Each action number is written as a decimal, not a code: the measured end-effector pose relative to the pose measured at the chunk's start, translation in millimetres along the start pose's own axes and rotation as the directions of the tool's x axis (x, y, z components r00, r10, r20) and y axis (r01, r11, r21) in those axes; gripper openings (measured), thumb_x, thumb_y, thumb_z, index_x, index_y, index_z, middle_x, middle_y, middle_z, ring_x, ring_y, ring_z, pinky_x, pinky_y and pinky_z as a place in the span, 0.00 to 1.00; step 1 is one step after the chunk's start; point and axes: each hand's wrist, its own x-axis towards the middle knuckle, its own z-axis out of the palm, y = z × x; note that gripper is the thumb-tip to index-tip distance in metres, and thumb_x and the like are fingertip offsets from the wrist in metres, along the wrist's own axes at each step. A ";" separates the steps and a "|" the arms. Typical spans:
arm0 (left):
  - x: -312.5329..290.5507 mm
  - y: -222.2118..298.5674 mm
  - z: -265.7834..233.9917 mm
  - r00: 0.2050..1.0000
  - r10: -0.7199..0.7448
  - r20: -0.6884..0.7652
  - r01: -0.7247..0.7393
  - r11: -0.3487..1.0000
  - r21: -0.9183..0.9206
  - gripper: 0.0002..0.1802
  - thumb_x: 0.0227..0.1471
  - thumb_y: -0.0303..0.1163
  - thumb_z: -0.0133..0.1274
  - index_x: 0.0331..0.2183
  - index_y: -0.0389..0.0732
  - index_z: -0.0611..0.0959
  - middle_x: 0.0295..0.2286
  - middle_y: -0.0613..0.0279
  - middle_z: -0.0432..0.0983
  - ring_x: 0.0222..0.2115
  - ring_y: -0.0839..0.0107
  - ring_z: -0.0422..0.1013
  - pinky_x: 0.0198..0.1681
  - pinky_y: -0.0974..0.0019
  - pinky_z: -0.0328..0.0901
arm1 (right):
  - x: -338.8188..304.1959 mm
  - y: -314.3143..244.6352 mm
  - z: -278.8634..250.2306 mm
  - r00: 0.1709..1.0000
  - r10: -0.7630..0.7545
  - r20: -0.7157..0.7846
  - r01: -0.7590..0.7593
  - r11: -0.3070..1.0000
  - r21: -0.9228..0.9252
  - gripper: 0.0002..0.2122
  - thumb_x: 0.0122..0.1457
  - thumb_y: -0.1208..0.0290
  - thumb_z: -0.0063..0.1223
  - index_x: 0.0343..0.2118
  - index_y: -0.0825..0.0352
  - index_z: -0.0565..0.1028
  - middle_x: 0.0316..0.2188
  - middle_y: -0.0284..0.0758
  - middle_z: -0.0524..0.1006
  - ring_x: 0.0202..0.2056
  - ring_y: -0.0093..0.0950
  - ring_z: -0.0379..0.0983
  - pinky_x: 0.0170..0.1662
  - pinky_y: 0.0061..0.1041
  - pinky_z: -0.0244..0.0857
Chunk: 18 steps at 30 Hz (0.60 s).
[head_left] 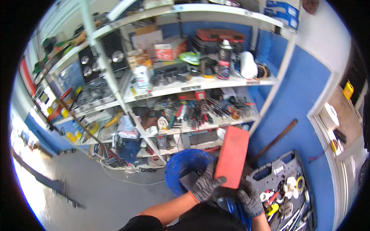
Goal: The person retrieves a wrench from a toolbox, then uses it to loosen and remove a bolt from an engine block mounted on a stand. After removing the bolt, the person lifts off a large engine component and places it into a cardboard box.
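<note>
Red case gripped in gloved fingers

Red plastic case [231,156] is held upright: left hand [206,184] clenched on its lower left edge, right hand [250,199] supporting underneath. Both edges are best kept firmly gripped. Just left of the fingers, a blue bucket [180,165] is seen; right, an open toolbox [291,191] is filled with tape and small tools.

A flat red rectangular case [232,156] — closed, tilted upright — above the blue bucket [181,165].

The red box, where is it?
In the head view, the red box sits low and centre, held by both gloved hands, over the blue bucket, below the shelves.
</note>
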 end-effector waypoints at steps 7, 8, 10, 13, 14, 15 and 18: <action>16.6 -66.3 -5.3 0.887 -0.370 0.275 0.453 0.589 -0.669 0.38 0.54 0.30 0.62 0.62 0.38 0.64 0.55 0.57 0.69 0.55 0.62 0.68 0.59 0.60 0.63 | -2.0 14.6 -4.5 0.953 0.297 0.059 -0.293 0.953 -0.072 0.22 0.64 0.69 0.56 0.58 0.71 0.67 0.45 0.37 0.77 0.46 0.25 0.73 0.51 0.27 0.68; 13.7 -81.9 -5.3 0.865 -0.398 0.307 0.480 0.476 -0.736 0.36 0.54 0.29 0.61 0.61 0.39 0.66 0.54 0.57 0.71 0.54 0.62 0.69 0.58 0.60 0.65 | -7.4 18.6 -7.3 0.948 0.317 0.033 -0.310 0.941 -0.139 0.21 0.65 0.69 0.55 0.58 0.70 0.67 0.45 0.37 0.77 0.45 0.25 0.73 0.50 0.27 0.69; 14.0 -115.0 -2.9 0.809 -0.529 0.258 0.483 0.347 -0.804 0.31 0.53 0.25 0.62 0.57 0.42 0.71 0.51 0.58 0.73 0.50 0.60 0.72 0.53 0.55 0.70 | -19.7 24.9 -13.4 0.950 0.310 -0.043 -0.313 0.942 -0.122 0.19 0.65 0.70 0.55 0.56 0.71 0.68 0.45 0.38 0.78 0.45 0.26 0.74 0.49 0.28 0.70; 31.3 -170.5 -11.4 0.779 -0.551 0.301 0.468 0.191 -0.863 0.30 0.52 0.25 0.62 0.56 0.42 0.71 0.50 0.55 0.73 0.50 0.53 0.72 0.49 0.49 0.74 | -42.5 31.8 -19.8 0.909 0.376 -0.181 -0.375 0.926 0.043 0.20 0.63 0.69 0.57 0.56 0.71 0.69 0.44 0.39 0.79 0.45 0.29 0.76 0.49 0.30 0.71; 43.2 -191.7 -14.8 0.718 -0.603 0.347 0.508 0.113 -0.854 0.30 0.52 0.25 0.62 0.56 0.42 0.71 0.50 0.54 0.73 0.50 0.52 0.72 0.49 0.48 0.74 | -48.7 33.9 -20.0 0.887 0.405 -0.223 -0.394 0.914 0.094 0.21 0.62 0.69 0.57 0.55 0.71 0.69 0.44 0.40 0.79 0.45 0.29 0.76 0.49 0.31 0.71; 56.0 -213.3 -18.5 0.688 -0.610 0.393 0.525 0.046 -0.850 0.30 0.52 0.25 0.62 0.55 0.42 0.71 0.50 0.54 0.73 0.51 0.51 0.72 0.49 0.47 0.74 | -53.3 36.2 -19.8 0.881 0.402 -0.248 -0.379 0.915 0.138 0.21 0.61 0.69 0.58 0.55 0.72 0.70 0.43 0.40 0.79 0.45 0.30 0.77 0.49 0.32 0.71; 101.5 -277.1 -27.0 0.626 -0.612 0.484 0.577 -0.054 -0.815 0.29 0.52 0.26 0.61 0.55 0.41 0.71 0.50 0.52 0.73 0.51 0.49 0.71 0.50 0.45 0.74 | -62.1 37.1 -19.1 0.855 0.433 -0.286 -0.433 0.899 0.068 0.20 0.62 0.68 0.58 0.54 0.73 0.71 0.44 0.41 0.80 0.44 0.31 0.77 0.50 0.32 0.71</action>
